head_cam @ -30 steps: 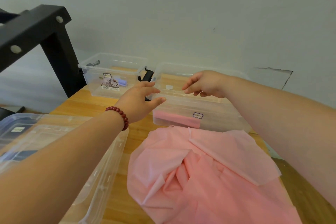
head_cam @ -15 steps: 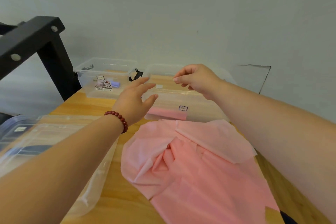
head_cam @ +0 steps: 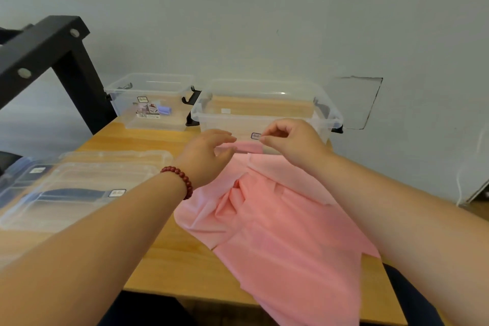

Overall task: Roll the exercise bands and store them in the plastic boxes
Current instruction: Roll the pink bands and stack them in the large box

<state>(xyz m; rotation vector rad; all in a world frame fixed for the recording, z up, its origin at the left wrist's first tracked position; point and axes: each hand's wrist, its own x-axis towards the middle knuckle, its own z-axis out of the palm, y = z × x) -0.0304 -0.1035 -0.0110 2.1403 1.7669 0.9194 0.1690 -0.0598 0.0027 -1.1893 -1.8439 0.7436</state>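
View: We look down at our two bare arms reaching across a wooden tabletop (head_cam: 164, 254) toward a pale wall.
Exercise band: A wide pink exercise band (head_cam: 277, 219) lies unrolled and creased on the tabletop. Its near end runs over the front edge.
Left hand: Our left hand (head_cam: 209, 156), with a red bead bracelet (head_cam: 180, 180) on the wrist, hovers over the band's far edge. Its fingers are loosely curved and hold nothing.
Right hand: Our right hand (head_cam: 293, 143) has curled fingers, with thumb and forefinger tip to tip. We cannot tell if they pinch the band's edge.
Plastic boxes: A clear plastic box (head_cam: 264, 111) stands open just behind both hands, with something pink low inside. A second clear box (head_cam: 150, 100) stands further left.
Lids: Clear lids (head_cam: 79, 180) lie at the left.
Step in hand: We judge that rolling has not begun and our hands are finding the far edge.
Next move: It calls for both hands to take that edge, flatten the creases and roll evenly toward us.
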